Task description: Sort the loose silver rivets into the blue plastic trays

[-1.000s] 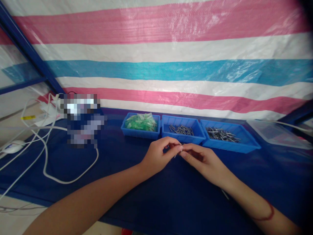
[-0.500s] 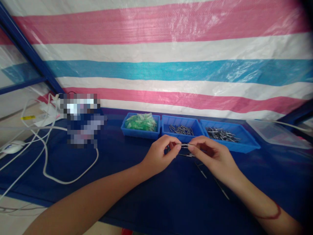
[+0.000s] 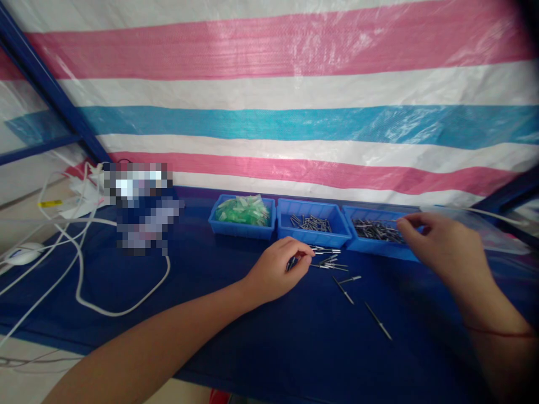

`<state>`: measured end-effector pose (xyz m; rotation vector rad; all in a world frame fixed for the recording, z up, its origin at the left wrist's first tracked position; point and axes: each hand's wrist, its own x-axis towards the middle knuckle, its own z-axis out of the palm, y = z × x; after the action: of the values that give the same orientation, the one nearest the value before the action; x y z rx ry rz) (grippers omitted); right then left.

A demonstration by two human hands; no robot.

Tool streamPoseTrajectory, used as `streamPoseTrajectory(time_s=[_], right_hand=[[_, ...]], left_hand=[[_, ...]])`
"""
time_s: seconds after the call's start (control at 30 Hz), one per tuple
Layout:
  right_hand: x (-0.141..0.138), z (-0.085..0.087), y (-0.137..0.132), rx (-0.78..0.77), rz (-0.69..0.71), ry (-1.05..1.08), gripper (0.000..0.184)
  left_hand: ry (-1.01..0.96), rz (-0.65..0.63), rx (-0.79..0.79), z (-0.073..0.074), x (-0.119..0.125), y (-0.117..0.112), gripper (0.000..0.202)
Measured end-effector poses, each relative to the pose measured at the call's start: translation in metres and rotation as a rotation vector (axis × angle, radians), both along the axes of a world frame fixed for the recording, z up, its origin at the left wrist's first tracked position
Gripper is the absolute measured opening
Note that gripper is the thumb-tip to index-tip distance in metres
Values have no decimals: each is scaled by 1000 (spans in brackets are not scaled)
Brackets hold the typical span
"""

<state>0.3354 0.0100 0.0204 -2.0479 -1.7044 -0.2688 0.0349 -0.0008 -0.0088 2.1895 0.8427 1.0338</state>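
My left hand (image 3: pixel 275 269) rests on the blue tablecloth (image 3: pixel 236 331), its fingers pinched on a small dark metal pin. Several thin metal pins (image 3: pixel 332 262) lie loose on the cloth just right of it. My right hand (image 3: pixel 442 249) hovers over the right blue bin (image 3: pixel 387 247), which holds a heap of metal pins (image 3: pixel 377 230). Its thumb and fingers curl together above the heap; whether anything is between them I cannot tell. The middle blue bin (image 3: pixel 311 238) holds more pins, and the left blue bin (image 3: pixel 242 229) holds green plastic pieces (image 3: pixel 244 210).
White cables (image 3: pixel 80 269) loop across the left of the table beside a blurred device (image 3: pixel 141 205). A clear plastic tray (image 3: pixel 497 233) sits at the far right. A striped pink, white and blue tarp (image 3: pixel 269 112) hangs behind the table.
My right hand left the left hand and moved right and back, over the right bin. The left hand dropped slightly onto the cloth. Loose pins now show between them.
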Motion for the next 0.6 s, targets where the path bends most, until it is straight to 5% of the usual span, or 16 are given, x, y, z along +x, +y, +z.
streamPoseTrajectory(time_s=[0.2,0.3,0.47,0.6], right_hand=[[-19,-2,-1,48,62,70,27],[-34,3,-7,14,254,211,21],[-44,10,-24,-460,709,350,16],[-44,12,-40,-792,689,240,25]], left_hand=[[241,-72,159,5,0,-5,17],[308,-81,193,6,0,-6,19],[338,-42,190,4,1,-5,18],[349,-54,183,4,1,-4,18]])
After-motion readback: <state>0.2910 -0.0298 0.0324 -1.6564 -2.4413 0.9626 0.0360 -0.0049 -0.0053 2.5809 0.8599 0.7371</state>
